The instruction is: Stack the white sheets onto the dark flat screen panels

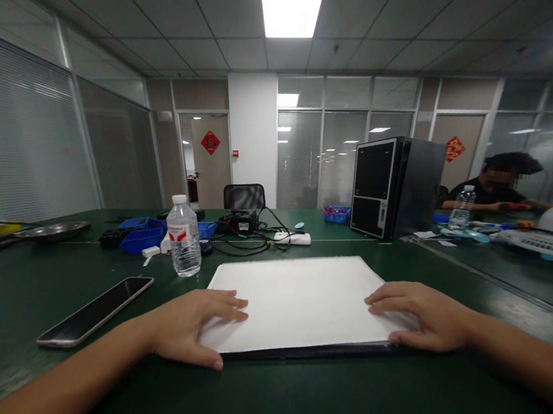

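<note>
A white sheet of paper (pixel 296 297) lies flat in front of me, with a dark flat board or pad (pixel 309 353) showing beneath its near edge. My left hand (pixel 191 323) rests on the left side of the sheet, fingers stretched over it and the thumb at the near left corner. Over the right side lies my right hand (pixel 424 316), its fingers spread on the paper and the thumb near the front edge. Neither hand grips anything that I can see.
A phone (pixel 96 311) and a clear water bottle (pixel 184 239) stand left of the sheet. Behind are blue trays (pixel 141 239), cables and a power strip (pixel 293 238). A black computer case (pixel 394 188) stands at the back right. Another person (pixel 496 183) sits farther right.
</note>
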Demonstrator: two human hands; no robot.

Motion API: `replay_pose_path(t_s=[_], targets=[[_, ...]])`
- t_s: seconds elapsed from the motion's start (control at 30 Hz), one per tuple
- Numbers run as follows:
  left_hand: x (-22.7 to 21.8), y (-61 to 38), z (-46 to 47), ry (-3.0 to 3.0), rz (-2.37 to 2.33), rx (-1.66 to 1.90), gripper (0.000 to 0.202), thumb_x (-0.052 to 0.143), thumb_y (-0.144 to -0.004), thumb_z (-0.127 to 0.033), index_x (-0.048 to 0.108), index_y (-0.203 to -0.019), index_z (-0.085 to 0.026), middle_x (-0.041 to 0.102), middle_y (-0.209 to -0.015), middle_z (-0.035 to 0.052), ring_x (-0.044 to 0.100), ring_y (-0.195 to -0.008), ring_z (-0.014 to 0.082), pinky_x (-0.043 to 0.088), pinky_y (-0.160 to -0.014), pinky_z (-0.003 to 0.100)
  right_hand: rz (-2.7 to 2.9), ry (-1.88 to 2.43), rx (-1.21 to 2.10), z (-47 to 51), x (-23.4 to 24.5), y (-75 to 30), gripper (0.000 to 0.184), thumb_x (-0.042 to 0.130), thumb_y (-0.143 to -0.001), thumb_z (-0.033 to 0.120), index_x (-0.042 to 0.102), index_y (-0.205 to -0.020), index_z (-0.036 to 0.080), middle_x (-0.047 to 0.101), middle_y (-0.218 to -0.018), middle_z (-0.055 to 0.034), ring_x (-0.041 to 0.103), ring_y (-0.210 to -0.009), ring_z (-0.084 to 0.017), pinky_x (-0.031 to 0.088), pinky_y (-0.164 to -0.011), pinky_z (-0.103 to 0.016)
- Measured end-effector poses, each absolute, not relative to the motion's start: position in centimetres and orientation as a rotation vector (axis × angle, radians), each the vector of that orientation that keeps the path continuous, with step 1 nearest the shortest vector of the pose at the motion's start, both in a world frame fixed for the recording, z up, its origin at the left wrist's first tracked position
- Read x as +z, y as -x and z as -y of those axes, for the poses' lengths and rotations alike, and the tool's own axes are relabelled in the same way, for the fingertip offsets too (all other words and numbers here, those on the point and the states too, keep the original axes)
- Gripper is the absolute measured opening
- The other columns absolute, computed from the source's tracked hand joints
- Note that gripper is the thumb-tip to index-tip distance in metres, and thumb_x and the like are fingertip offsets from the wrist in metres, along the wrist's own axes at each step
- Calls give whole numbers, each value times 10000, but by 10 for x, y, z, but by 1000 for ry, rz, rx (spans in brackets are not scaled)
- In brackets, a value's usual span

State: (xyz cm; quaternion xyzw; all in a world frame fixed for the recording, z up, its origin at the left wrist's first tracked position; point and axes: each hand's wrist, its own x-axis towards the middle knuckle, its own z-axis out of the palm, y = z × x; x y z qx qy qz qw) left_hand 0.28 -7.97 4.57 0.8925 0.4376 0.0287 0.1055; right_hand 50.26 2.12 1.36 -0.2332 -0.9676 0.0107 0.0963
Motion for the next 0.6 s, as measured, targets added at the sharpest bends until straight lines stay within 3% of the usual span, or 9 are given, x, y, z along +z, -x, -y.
replay_pose_path(t_s=[0.4, 0.6], targets=[[39, 6, 72, -2690, -1265, 154, 907, 734, -740, -720, 467, -1520, -342, 476, -1590, 25, 443, -1450, 359, 327, -1215, 522, 2832, 668, 58, -22, 12, -503, 492, 684, -901, 488, 651, -1351, 293, 626, -1363, -79, 600, -1223, -309, 498, -1045, -509], [34, 9, 70, -2736, -1259, 216, 953, 735, -728, -729, 432, -1543, -338, 407, -1633, 42, 410, -1468, 373, 322, -1219, 509, 2836, 683, -25, -31, 9, -508, 440, 585, -965, 472, 646, -1353, 274, 635, -1345, -76, 595, -1218, -289, 487, -1048, -483]])
